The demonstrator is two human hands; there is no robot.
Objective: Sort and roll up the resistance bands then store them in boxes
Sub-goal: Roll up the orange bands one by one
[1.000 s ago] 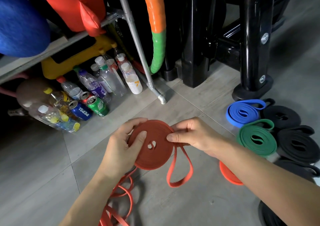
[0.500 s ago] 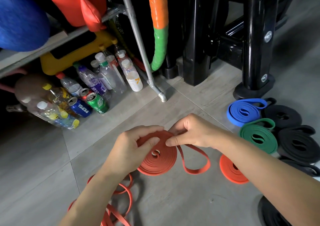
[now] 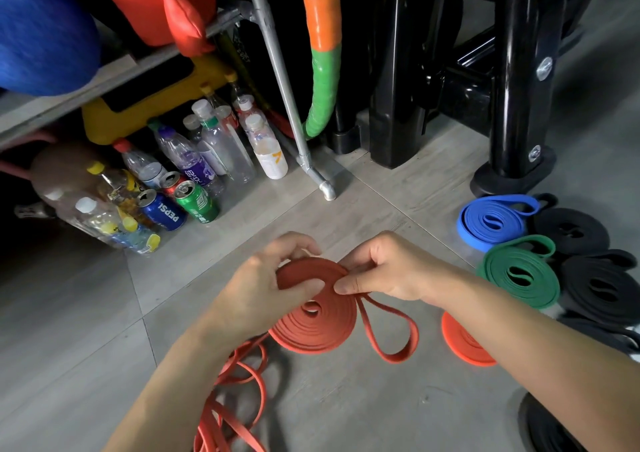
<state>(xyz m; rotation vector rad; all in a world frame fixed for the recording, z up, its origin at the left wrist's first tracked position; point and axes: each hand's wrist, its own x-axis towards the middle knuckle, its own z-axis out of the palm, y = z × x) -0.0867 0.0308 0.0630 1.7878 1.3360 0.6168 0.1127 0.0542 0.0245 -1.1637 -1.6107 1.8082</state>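
Left grip [image 3: 263, 289] clamped on red coil [image 3: 322, 327] rim, thumb across top face. Right grip [image 3: 388, 271] pinching outer wrap alongside. Coil sits between both grips.

Risk: pinch slackens, rubber springs back, wraps unwind. Tail loop [image 3: 394, 337] below right grip may snag loose red bands [image 3: 242, 375] under left wrist.

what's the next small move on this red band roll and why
Probably wrap the loose loop around the red band roll: the left hand grips the roll, the right hand pinches its edge, and that tail hangs unrolled beside it.
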